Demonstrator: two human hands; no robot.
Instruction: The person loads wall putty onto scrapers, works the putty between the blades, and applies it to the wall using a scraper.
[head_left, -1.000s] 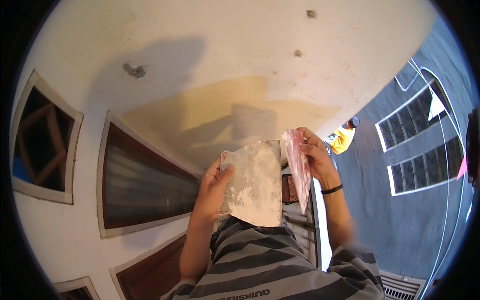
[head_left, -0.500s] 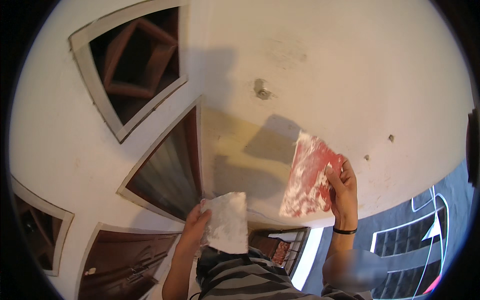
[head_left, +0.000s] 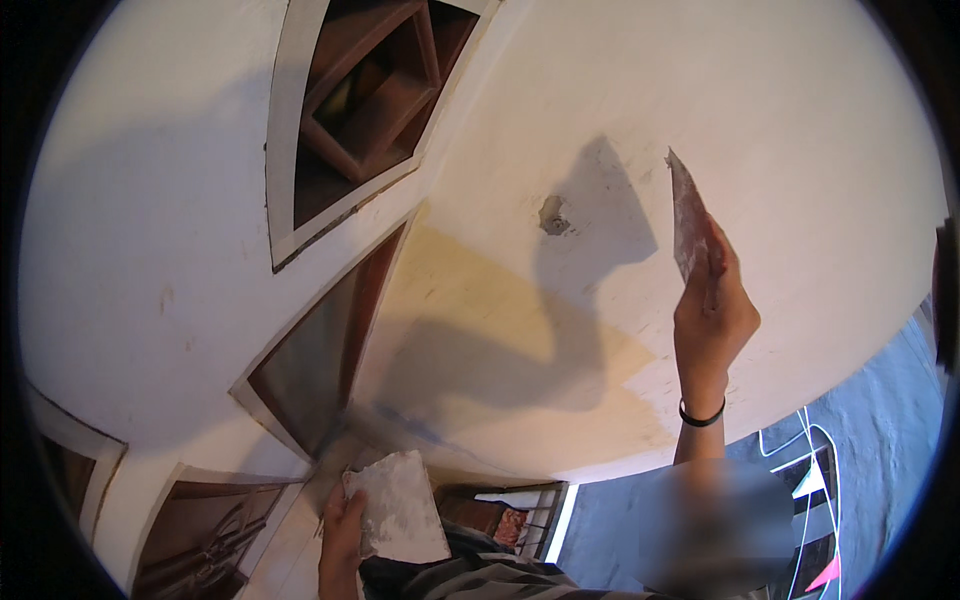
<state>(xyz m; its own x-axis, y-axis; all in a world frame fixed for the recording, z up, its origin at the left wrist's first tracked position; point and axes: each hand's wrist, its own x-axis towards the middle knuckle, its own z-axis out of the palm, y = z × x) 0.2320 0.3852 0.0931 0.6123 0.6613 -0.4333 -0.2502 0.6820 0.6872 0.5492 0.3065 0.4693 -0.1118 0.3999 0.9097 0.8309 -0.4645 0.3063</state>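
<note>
My right hand [head_left: 712, 310] is raised in front of the pale wall [head_left: 780, 180], gripping a flat red putty spreader [head_left: 688, 212] smeared with white filler. The spreader is turned nearly edge-on and tilted upward; I cannot tell whether its tip touches the wall. Low at the left, my left hand [head_left: 345, 525] pinches the edge of a flat rectangular plate [head_left: 402, 505] coated with whitish filler, held near my waist. Left of the spreader, the wall has a rough round hole [head_left: 555, 214]. Shadows of my arm and the spreader fall beside it.
A yellowish patch [head_left: 470, 285] marks the lower wall. Left of the corner are a framed opening with brown wooden diamond shapes [head_left: 370, 95], a narrow dark-framed window [head_left: 310, 360] and a brown carved door [head_left: 205, 535]. White cord with small flags [head_left: 812, 480] hangs at the lower right.
My right hand has risen with the red spreader and turned it from face-on to nearly edge-on. My left hand with the plate has moved lower and left. The view has shifted.
</note>
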